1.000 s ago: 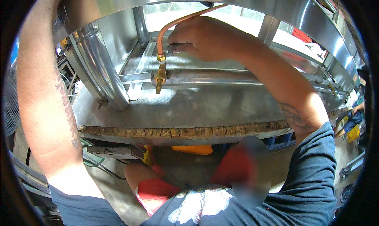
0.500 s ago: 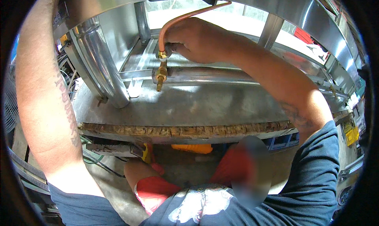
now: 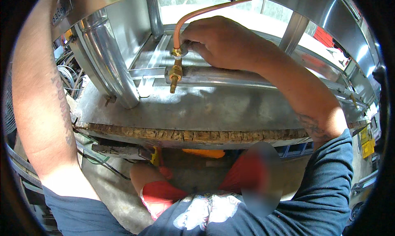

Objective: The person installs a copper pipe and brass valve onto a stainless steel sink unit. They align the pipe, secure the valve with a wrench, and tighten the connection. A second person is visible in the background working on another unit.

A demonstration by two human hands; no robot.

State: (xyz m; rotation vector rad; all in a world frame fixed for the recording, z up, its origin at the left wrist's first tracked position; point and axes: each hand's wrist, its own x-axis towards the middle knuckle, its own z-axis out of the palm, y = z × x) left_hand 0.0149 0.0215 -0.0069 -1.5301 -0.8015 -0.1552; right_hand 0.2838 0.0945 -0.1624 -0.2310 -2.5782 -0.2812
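My right hand (image 3: 222, 42) reaches forward and closes its fingers on the brass fitting (image 3: 176, 69) at the lower end of a bent copper tube (image 3: 197, 14). The fitting sits on a horizontal metal bar (image 3: 230, 76) inside a sheet-metal housing. My left forearm (image 3: 37, 100) rises along the left edge of the picture and its hand is out of sight above the frame.
A shiny round metal pipe (image 3: 109, 63) stands left of the fitting. The housing rests on a board with a rough chipboard edge (image 3: 193, 134). Below are my knees in red shorts (image 3: 164, 192), an orange object (image 3: 205, 153) and a concrete floor. Wires hang at the far left (image 3: 68, 77).
My right hand has slid a little lower on the tube and now covers the top nut of the brass fitting. The view has shifted slightly.
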